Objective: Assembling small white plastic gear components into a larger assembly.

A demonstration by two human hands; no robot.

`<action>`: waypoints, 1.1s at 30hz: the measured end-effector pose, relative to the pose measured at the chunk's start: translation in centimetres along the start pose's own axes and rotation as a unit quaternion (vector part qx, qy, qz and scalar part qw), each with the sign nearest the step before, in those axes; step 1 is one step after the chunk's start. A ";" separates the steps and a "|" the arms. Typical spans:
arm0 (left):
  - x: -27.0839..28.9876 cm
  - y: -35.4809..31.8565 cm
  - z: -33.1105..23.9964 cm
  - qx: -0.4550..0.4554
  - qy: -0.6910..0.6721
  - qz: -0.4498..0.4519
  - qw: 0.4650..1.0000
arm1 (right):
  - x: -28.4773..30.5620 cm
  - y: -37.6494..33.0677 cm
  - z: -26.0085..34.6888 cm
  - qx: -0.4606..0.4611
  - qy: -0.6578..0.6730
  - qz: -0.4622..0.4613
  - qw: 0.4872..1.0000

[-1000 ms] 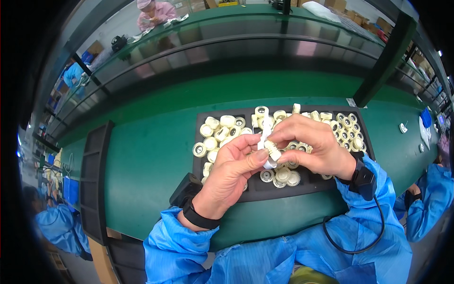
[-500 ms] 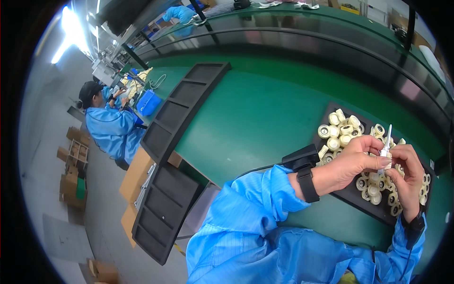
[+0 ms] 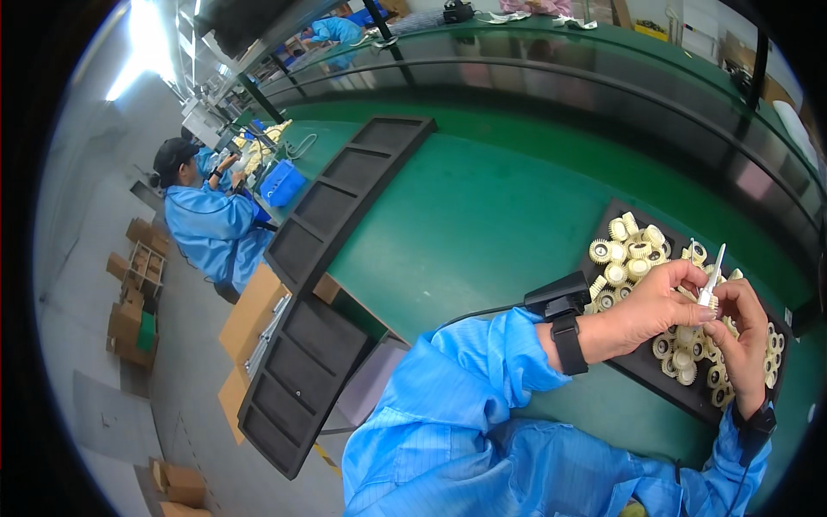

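Note:
In front of me both hands meet over the black tray (image 3: pixel 642 366) of cream gears (image 3: pixel 639 250). A slim white pointed piece (image 3: pixel 714 274) stands tilted between the fingertips, its tip upward. My left hand (image 3: pixel 662 308) is closed in a pinch at its lower end. From the other side my right hand (image 3: pixel 743 340) also pinches the base with thumb and forefinger. A thin short rod (image 3: pixel 692 247) shows just above the left fingers; what holds it is hidden. Several gears lie heaped around and beneath the hands, some with dark centres.
A long black compartment tray (image 3: pixel 319 215) lies across the green table (image 3: pixel 457 233), another black tray (image 3: pixel 301 379) over its left edge. Beyond, a co-worker in blue (image 3: pixel 211 220) sits by a blue bin (image 3: pixel 282 183). Cardboard boxes (image 3: pixel 133 319) stand on the floor.
The white piece now leans more to the right, and a thin rod shows beside it. Both hands stay close together over the gears. The whole view has shifted slightly.

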State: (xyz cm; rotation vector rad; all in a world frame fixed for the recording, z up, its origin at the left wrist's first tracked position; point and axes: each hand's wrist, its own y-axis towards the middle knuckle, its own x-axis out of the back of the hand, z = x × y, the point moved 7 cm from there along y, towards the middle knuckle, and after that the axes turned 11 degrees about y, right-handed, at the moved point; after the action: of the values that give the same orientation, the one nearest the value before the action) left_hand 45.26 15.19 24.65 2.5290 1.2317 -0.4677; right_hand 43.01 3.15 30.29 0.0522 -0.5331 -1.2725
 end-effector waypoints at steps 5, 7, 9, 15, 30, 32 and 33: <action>0.2 -0.2 0.5 0.001 0.003 -0.019 1.000 | -0.5 -0.3 0.5 0.026 -0.064 0.009 0.998; 0.2 -0.2 0.7 0.002 -0.011 -0.032 0.999 | -0.4 -0.4 0.8 0.033 -0.047 0.003 0.998; -0.1 -0.4 0.7 0.007 -0.015 -0.021 1.000 | -0.2 -0.7 1.1 0.038 -0.050 0.009 0.998; 0.3 0.0 1.4 0.021 -0.036 -0.006 0.999 | 0.1 -0.4 0.3 0.064 -0.070 0.012 0.995; 0.1 -0.4 2.1 0.101 -0.048 0.012 0.994 | 0.2 -0.6 0.8 0.120 -0.070 0.020 0.990; 0.4 -0.2 1.7 0.080 -0.031 -0.018 0.996 | 0.2 -0.6 0.9 0.133 -0.094 0.014 0.987; 0.3 -0.2 1.5 0.081 -0.029 -0.016 0.996 | 0.3 -0.8 1.2 0.150 -0.110 0.005 0.983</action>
State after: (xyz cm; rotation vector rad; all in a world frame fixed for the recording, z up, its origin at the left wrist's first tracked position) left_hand 45.04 14.89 23.12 2.6117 1.2618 -0.6683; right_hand 41.91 2.95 31.16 0.1608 -0.9135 -1.1854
